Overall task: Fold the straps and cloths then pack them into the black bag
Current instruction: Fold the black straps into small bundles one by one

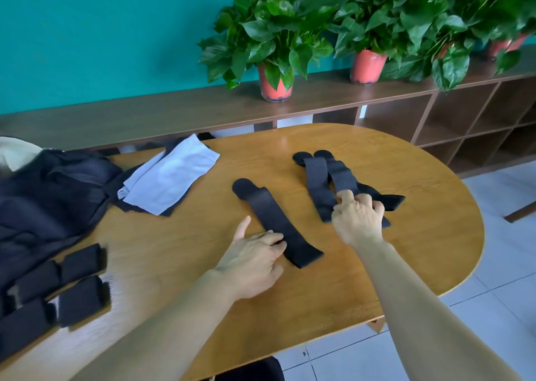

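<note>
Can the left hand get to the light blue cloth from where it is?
Probably yes. The left hand touches the single strap, and only bare table lies between it and the light cloth, so nothing seems to block the way.
</note>
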Demonstrator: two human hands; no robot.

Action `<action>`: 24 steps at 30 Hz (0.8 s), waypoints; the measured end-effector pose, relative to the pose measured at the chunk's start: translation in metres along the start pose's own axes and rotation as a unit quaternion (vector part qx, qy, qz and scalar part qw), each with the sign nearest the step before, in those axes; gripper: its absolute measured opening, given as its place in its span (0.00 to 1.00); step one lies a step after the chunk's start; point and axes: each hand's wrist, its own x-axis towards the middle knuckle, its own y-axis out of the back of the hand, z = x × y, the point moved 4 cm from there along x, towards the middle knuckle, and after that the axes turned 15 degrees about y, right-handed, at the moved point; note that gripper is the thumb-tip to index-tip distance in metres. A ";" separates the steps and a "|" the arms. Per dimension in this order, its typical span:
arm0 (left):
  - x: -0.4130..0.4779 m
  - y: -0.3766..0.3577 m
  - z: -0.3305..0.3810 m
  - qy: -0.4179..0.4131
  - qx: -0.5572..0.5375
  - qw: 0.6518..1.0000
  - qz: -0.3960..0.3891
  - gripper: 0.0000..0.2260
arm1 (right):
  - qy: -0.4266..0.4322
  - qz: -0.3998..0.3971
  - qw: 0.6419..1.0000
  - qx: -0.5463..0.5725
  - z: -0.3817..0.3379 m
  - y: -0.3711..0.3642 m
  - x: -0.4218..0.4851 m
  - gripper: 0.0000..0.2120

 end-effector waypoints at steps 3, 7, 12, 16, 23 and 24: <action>-0.030 -0.001 -0.019 0.000 -0.020 1.000 -0.002 0.20 | 0.022 -0.026 0.999 -0.028 -0.006 -0.001 -0.001 0.21; -0.064 -0.003 -0.043 0.009 -0.048 0.999 -0.003 0.18 | 0.038 -0.026 0.998 -0.033 -0.022 0.006 -0.009 0.22; -0.090 -0.009 -0.064 0.016 -0.071 0.997 0.023 0.16 | 0.103 0.016 0.995 0.009 -0.071 0.011 -0.029 0.21; -0.104 -0.010 -0.066 0.025 -0.112 0.989 0.092 0.14 | 0.214 0.004 0.976 0.033 -0.125 0.003 -0.056 0.22; -0.106 -0.015 -0.053 0.027 -0.092 0.991 0.093 0.14 | 0.335 0.042 0.940 0.056 -0.163 -0.010 -0.092 0.14; -0.106 -0.017 -0.053 0.025 -0.085 0.992 0.089 0.14 | 0.337 0.048 0.938 0.065 -0.165 -0.011 -0.099 0.14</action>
